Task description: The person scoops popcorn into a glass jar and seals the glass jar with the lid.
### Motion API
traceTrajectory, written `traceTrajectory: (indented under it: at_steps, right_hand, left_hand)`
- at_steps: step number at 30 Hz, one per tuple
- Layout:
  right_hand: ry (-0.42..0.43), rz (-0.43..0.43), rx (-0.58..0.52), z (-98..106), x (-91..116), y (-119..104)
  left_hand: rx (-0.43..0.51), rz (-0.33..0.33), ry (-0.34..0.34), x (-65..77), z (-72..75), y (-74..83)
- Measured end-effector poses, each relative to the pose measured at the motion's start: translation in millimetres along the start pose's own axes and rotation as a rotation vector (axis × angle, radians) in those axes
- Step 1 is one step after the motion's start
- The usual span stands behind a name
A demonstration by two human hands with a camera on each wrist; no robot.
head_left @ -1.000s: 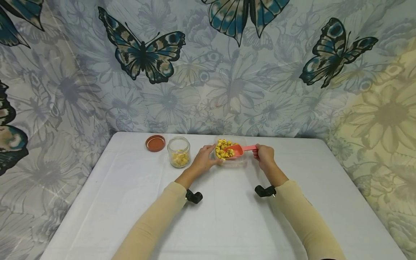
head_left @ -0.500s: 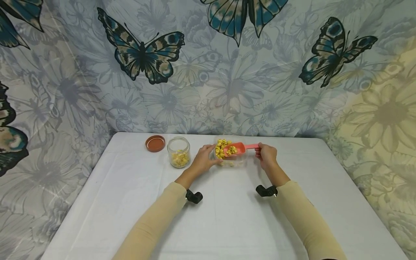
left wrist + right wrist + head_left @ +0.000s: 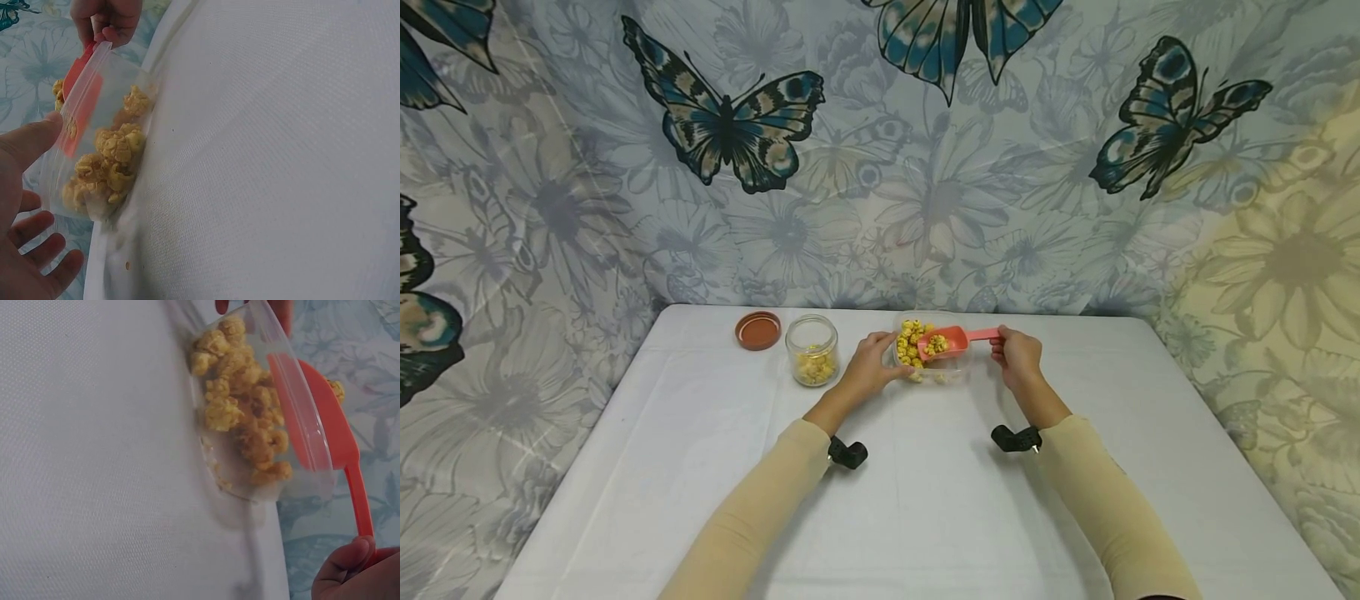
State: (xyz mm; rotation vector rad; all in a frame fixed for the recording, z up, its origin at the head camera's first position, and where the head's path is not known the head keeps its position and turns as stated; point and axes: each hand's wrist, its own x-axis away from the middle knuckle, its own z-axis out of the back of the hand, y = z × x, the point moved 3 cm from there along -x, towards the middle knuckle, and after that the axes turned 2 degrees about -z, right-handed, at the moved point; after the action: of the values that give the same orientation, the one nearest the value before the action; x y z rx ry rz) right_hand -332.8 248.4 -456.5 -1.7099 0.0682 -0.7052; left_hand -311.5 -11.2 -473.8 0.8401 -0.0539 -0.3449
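Beyond the fingers of the right hand [image 3: 1018, 357], pinching its handle [image 3: 983, 334], the scoop [image 3: 956, 340] probably needed keeping level under its popcorn [image 3: 936, 344]. The left hand [image 3: 867, 367] gripped the container [image 3: 955, 374].

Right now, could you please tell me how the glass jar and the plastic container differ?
The glass jar is round; the plastic container is roughly rectangular.
The jar stands apart from both hands, while the left hand touches the container.
The jar has no tool at its mouth; the container has the red scoop.
Both are see-through, lidless and hold yellow popcorn.
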Motion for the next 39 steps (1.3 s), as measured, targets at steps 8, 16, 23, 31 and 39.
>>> traceTrajectory:
  at_steps: [8, 16, 23, 31, 39]
  right_hand:
    - [0.000, 0.001, -0.014, -1.1, 2.4, -3.1]
    - [-0.013, 0.008, -0.032, -4.1, 6.5, -9.7]
    - [-0.041, 0.022, -0.060, -6.9, 7.5, -12.3]
    - [-0.046, 0.009, -0.061, -10.6, 9.8, -14.8]
    - [-0.068, -0.002, -0.130, -12.5, 12.5, -24.3]
  left_hand:
    - [0.010, 0.006, -0.003, -0.1, 0.9, 1.4]
    - [-0.016, 0.001, 0.000, -3.1, 3.2, 1.6]
    - [-0.031, 0.001, -0.017, -1.3, 3.5, 0.8]
    - [-0.035, 0.002, -0.027, -0.5, 4.9, 0.3]
    - [-0.056, -0.002, -0.021, -1.2, 10.2, 0.5]
